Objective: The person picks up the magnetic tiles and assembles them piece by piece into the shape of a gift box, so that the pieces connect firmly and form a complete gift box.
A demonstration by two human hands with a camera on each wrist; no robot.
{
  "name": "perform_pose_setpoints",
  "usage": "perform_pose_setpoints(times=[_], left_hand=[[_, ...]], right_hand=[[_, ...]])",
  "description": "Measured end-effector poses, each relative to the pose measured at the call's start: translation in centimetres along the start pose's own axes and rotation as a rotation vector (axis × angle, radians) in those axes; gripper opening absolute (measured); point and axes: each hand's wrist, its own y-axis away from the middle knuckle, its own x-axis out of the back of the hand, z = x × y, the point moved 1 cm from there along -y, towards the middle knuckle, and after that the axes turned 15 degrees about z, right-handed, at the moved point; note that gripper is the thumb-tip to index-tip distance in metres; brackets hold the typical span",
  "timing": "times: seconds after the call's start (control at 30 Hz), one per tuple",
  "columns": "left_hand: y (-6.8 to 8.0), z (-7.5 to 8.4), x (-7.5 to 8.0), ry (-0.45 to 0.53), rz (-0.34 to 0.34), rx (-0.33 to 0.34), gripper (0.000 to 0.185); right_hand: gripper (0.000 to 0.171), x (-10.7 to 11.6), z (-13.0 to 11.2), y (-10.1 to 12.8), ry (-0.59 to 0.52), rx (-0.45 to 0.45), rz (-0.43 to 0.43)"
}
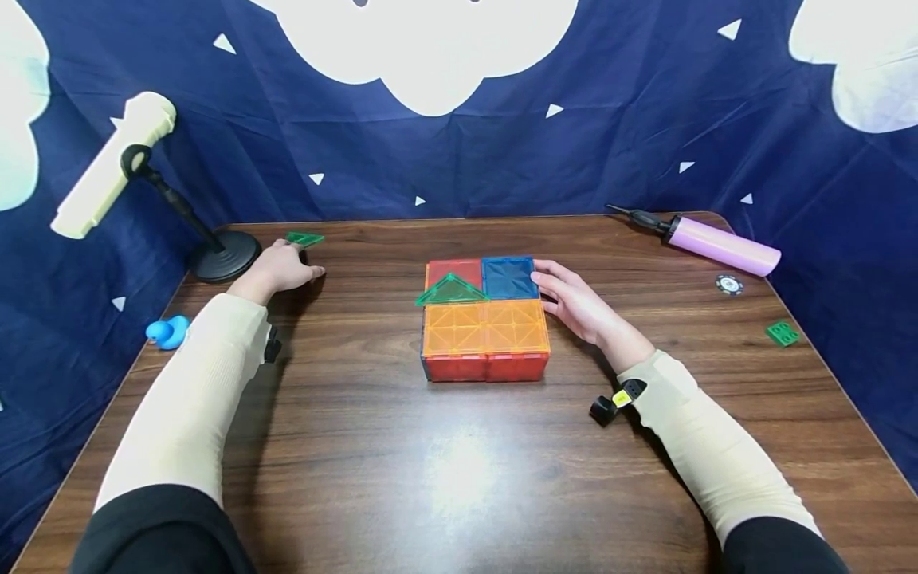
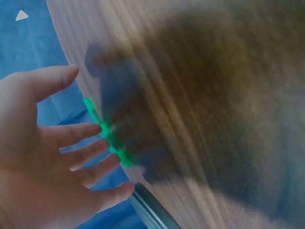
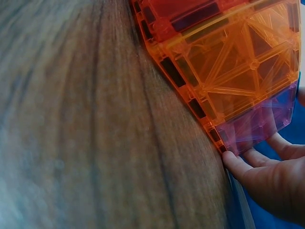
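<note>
A box built of translucent magnetic tiles (image 1: 485,328), orange, red and blue on top with red on the front, stands at the table's middle. One green triangular magnetic tile (image 1: 452,290) stands or leans on its top, over the red and orange tiles. My right hand (image 1: 577,307) rests its fingers against the box's right side; in the right wrist view the fingertips (image 3: 233,160) touch near orange and purple tiles. At the back left my left hand (image 1: 283,267) reaches another green triangular magnetic tile (image 1: 306,238). Its outstretched fingers seem to touch that tile in the left wrist view.
Left of my left hand is a black round-based stand (image 1: 225,255) with a cream tube. A blue rubber duck (image 1: 168,332) sits at the left edge. To the right lie a purple hand pump (image 1: 717,243), a poker chip (image 1: 729,285) and a green toy brick (image 1: 782,333).
</note>
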Motion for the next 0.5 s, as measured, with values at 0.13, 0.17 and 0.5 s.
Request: perform_pose_setpoints(times=[0.13, 0.17, 0.5], left_hand=[[0.7, 0.8, 0.2, 0.009, -0.019, -0.042, 0.075], [1.0, 1.1, 0.2, 0.01, -0.026, -0.055, 0.075], [5.3, 5.0, -0.9, -0.011, -0.015, -0.261, 0.074]], right_hand=[[0.059, 0.0, 0.1, -0.1, 0.0, -0.001, 0.001], [0.059, 0.0, 0.1, 0.0, -0.003, -0.002, 0.003], [0.06, -0.1, -0.1, 0.1, -0.005, -0.005, -0.001]])
